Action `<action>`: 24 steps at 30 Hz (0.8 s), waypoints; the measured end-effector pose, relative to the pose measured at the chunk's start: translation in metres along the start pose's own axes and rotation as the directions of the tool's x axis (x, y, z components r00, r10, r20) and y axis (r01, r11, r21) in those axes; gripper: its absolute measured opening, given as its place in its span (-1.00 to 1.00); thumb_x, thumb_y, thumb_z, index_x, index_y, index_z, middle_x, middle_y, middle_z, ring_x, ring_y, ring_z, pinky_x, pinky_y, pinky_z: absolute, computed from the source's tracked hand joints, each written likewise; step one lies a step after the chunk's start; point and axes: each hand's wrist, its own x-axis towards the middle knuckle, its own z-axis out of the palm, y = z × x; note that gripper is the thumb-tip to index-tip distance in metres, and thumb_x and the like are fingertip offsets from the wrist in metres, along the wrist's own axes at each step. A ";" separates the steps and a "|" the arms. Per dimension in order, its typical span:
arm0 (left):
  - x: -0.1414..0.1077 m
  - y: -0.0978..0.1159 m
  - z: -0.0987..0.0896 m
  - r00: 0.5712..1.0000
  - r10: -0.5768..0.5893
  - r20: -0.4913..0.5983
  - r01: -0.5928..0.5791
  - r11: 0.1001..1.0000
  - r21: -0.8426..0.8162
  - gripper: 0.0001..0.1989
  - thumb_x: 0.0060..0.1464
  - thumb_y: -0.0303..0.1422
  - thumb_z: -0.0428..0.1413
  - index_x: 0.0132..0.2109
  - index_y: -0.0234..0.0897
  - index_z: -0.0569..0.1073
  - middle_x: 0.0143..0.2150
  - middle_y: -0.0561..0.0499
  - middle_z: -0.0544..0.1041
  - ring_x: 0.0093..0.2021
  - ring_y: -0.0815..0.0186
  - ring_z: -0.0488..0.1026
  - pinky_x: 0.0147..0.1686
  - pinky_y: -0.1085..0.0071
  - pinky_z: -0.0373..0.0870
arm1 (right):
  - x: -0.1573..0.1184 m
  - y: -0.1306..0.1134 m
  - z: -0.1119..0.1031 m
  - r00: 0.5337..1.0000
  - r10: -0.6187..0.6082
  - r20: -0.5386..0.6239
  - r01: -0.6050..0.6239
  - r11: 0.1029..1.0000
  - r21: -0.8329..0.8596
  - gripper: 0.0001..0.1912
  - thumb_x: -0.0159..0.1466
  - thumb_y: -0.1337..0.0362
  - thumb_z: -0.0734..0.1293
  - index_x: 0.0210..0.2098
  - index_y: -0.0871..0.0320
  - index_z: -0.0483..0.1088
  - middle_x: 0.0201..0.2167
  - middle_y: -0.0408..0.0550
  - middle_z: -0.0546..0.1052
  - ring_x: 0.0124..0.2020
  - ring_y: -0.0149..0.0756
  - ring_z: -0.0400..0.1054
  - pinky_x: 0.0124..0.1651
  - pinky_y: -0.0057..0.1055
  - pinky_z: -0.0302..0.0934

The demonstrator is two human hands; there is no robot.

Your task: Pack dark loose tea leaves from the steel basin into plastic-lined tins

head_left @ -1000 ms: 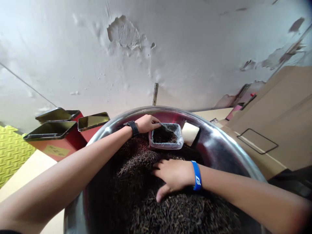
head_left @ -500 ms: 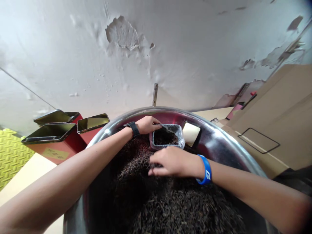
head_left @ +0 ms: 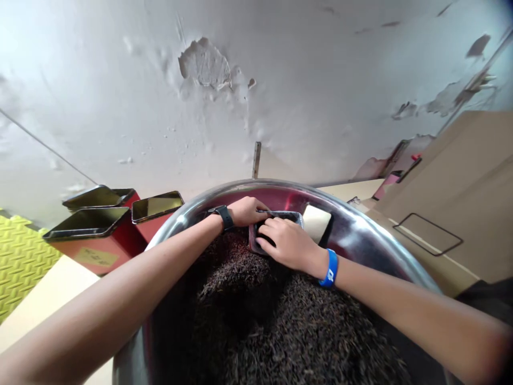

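A small rectangular tin (head_left: 254, 241) with a clear plastic liner stands in a big metal tub (head_left: 385, 251), among dark dried tea leaves (head_left: 312, 331). My left hand (head_left: 245, 210), with a black watch at the wrist, pinches the liner at the tin's far left rim. Over the tin's opening lies my right hand (head_left: 290, 243), wearing a blue wristband. Its fingers are stretched over and partly into the opening, thumb apart. The palm side is hidden, and the hand covers most of the tin's inside.
Several open red tins (head_left: 96, 240) stand left of the tub. A pale lid-like piece (head_left: 316, 222) leans inside the tub, right of the small tin. A large cardboard box (head_left: 460, 187) is at the right. Behind rises a peeling wall (head_left: 320, 96).
My right hand has moved up and away from me, from above the loose leaves onto the tin's opening. My left hand stays at the tin's rim. The view has shifted slightly.
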 end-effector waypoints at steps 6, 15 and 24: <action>-0.001 -0.002 0.000 1.000 -0.004 -0.008 0.003 0.998 -0.061 -0.66 0.05 -0.18 -0.04 -0.14 -0.23 0.49 -0.23 0.01 0.53 -0.29 0.34 0.42 -0.27 0.48 0.28 | -0.011 -0.037 -0.012 0.961 -0.263 -0.083 0.273 0.949 0.156 -0.77 0.24 0.26 0.10 -0.30 0.20 0.34 -0.29 -0.01 0.39 -0.18 -0.28 0.20 -0.09 -0.28 0.05; -0.001 -0.002 0.001 0.997 -0.012 -0.075 0.006 0.997 -0.081 -0.72 0.06 -0.27 0.00 -0.16 -0.29 0.50 -0.29 -0.01 0.54 -0.32 0.31 0.42 -0.34 0.45 0.29 | -0.026 -0.075 0.014 0.785 -0.599 0.158 0.540 0.787 0.299 -0.40 0.18 -0.05 0.11 0.12 0.12 0.06 0.13 0.04 0.17 0.05 -0.12 0.08 -0.10 -0.29 0.15; 0.000 0.004 -0.001 0.999 -0.042 -0.029 0.039 0.994 -0.100 -0.71 0.07 -0.27 -0.01 -0.14 -0.29 0.48 -0.27 -0.01 0.53 -0.32 0.33 0.41 -0.30 0.43 0.28 | -0.030 -0.080 0.007 0.664 -0.684 0.302 0.615 0.730 0.299 -0.73 0.25 0.15 0.09 -0.09 -0.03 0.26 -0.30 -0.16 0.43 -0.51 -0.34 0.28 -0.72 -0.48 -0.10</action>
